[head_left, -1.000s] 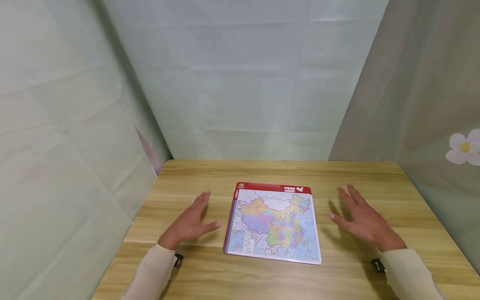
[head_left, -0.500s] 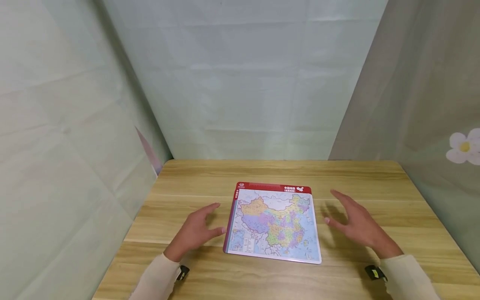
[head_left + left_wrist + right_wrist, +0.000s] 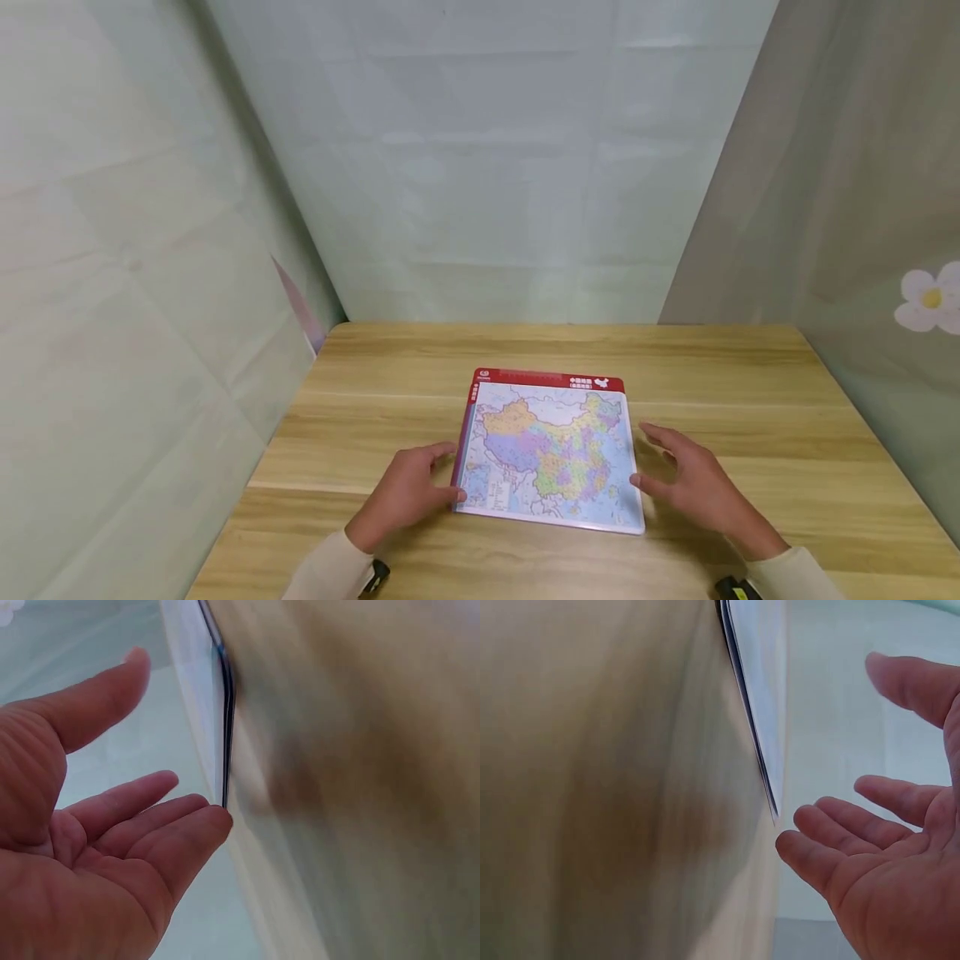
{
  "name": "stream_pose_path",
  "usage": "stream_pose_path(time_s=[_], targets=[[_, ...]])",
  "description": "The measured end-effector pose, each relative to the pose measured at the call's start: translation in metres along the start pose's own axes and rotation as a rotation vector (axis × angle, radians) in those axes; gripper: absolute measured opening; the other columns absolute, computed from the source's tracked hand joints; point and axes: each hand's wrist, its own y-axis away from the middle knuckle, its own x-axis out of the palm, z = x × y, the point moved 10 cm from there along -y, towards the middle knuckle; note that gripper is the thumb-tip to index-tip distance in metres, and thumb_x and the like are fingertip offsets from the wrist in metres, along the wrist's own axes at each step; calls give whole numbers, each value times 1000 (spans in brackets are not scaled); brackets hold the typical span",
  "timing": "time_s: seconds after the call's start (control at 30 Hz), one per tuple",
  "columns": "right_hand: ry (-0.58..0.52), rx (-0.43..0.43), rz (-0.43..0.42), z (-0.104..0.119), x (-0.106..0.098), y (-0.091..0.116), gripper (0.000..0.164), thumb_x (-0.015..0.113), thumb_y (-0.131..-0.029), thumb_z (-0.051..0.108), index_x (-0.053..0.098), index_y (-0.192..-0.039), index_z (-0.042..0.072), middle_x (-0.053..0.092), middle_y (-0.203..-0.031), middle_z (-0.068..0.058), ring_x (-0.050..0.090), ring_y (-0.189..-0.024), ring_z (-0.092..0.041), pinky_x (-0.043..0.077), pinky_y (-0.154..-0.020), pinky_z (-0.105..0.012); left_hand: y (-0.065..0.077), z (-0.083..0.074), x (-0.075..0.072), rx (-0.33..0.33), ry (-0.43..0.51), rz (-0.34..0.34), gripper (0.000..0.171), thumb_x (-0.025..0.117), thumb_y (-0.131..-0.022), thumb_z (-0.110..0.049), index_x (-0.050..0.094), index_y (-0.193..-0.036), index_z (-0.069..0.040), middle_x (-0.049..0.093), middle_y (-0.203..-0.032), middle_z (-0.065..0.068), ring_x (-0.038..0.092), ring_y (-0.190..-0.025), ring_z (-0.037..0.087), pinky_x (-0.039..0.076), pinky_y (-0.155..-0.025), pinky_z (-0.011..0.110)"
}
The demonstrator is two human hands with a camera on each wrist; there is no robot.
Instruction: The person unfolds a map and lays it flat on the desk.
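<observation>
A flat, roughly square map board [image 3: 551, 454] with a red top band and a many-coloured map lies on the table. My left hand [image 3: 407, 493] is at its left edge, thumb over the lower-left part and fingers beside the edge. In the left wrist view the left hand [image 3: 97, 855] has thumb and fingers spread apart, one fingertip at the thin board edge [image 3: 227, 727]. My right hand [image 3: 693, 485] is at the right edge, its thumb tip close to the border. The right wrist view has the right hand [image 3: 885, 862] with fingers loosely extended near the board edge [image 3: 750, 712].
The wooden table [image 3: 375, 367] extends around the board on all sides. Pale cloth sheets [image 3: 480, 167] hang behind and at the left, and a greyish one with a flower print [image 3: 930, 297] hangs at the right.
Both hands have moved inward and nearer to me, from well apart on either side of the map board to its left and right edges. The board stays in place.
</observation>
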Motion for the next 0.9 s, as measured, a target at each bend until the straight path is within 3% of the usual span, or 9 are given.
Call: stream_pose_path(time_s=[0.17, 0.53, 0.9], targets=[[32, 1, 9, 3, 12, 9, 80, 92, -84, 31, 56, -148, 0, 63, -146, -20, 61, -134, -42, 55, -103, -55, 6, -7, 10, 50, -34, 27, 73, 96, -77, -21, 66, -139, 3, 69, -140, 18, 65, -132, 37, 51, -111, 54], [126, -7, 79, 6, 32, 21, 90, 98, -74, 32, 56, -149, 5, 60, -151, -12, 59, -138, -35, 49, -111, -57, 11, -14, 28, 115, -125, 86, 71, 94, -80, -17, 64, -142, 3, 67, -143, 18, 68, -127, 30, 57, -103, 45], [182, -55, 69, 22, 41, 28, 90, 98, -74, 25, 55, -150, 1, 56, -156, -18, 57, -141, -39, 49, -111, -59, 13, -25, 27, 148, -157, 52, 65, 92, -80, -8, 65, -138, 7, 66, -142, 24, 69, -125, 34, 58, -101, 46]])
